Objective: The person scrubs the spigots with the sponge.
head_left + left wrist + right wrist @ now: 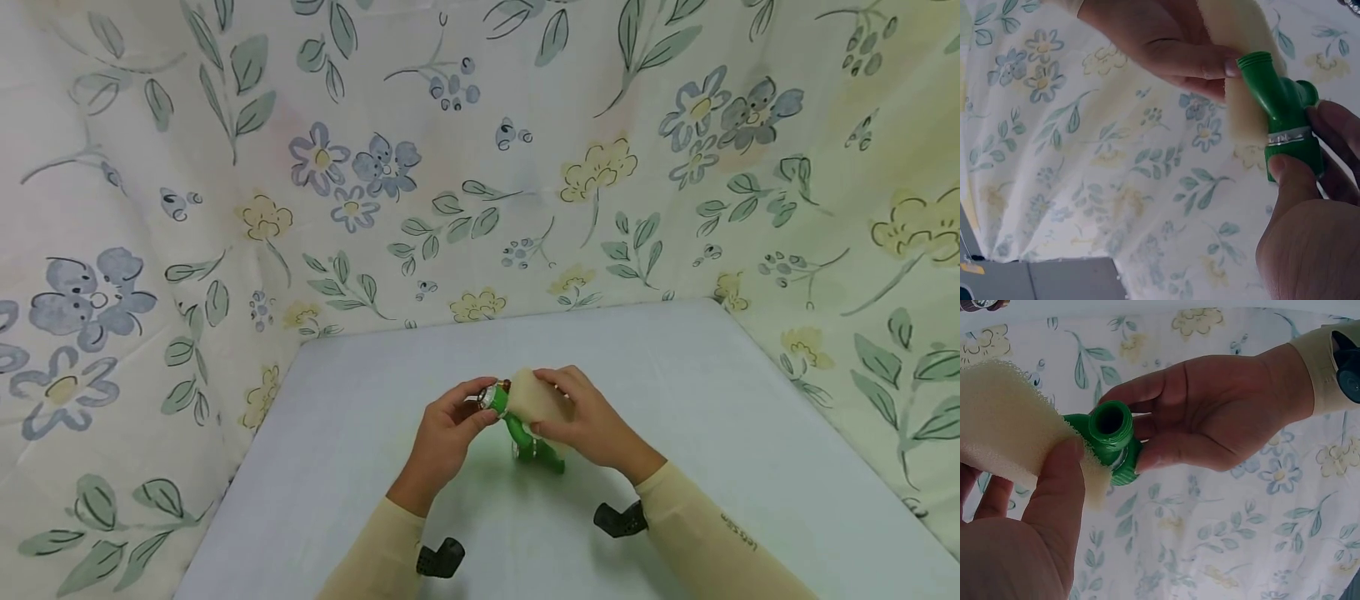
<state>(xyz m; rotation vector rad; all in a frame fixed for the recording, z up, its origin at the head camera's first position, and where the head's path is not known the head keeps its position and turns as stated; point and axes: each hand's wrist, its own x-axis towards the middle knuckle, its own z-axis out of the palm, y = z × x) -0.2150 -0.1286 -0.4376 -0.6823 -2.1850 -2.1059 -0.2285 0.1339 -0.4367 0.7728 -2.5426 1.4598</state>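
In the head view, my left hand [452, 429] grips a green Y-shaped hose splitter [516, 430] above the table. Its thumb and fingers pinch the wide collar below a silver band, as the left wrist view shows on the splitter [1277, 100]. Two threaded outlets branch away from that collar. My right hand [592, 423] holds a thick cream sponge [536, 397] between thumb and fingers. The sponge [1007, 419] lies against the splitter's side in the right wrist view, where one outlet of the splitter [1109, 442] faces the camera with its hollow mouth showing.
A white-covered table [360, 392] lies under both hands. Floral cloth [465, 217] hangs behind and at both sides of it. Black camera mounts stick out from the left wrist [441, 558] and right wrist [619, 519].
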